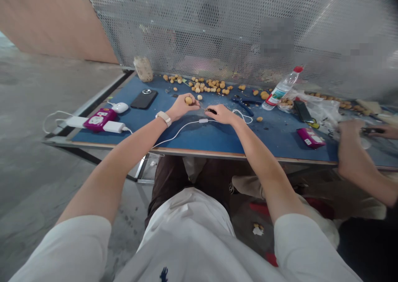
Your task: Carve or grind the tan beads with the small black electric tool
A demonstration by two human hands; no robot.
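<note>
My left hand [183, 106], with a pale watch on its wrist, is closed around a small round yellow-brown fruit [188, 100]. Just to its right, my right hand [219, 114] grips a dark-handled tool [212, 111] whose thin metal tip points at the left hand. I cannot make out the tool's kind. Behind the left hand lies another small round fruit [199, 97] on the blue tabletop [199, 139]. A white cable with an inline switch [203, 120] runs in front of both hands.
A heap of fruits [211, 85] lines the perforated metal panel [186, 29]. Around me are a phone [144, 99], a purple box [100, 119], blue-handled pliers [245, 103], a water bottle [281, 89] and a purple pack [311, 138]. A co-worker's hand [351, 134] works at the right.
</note>
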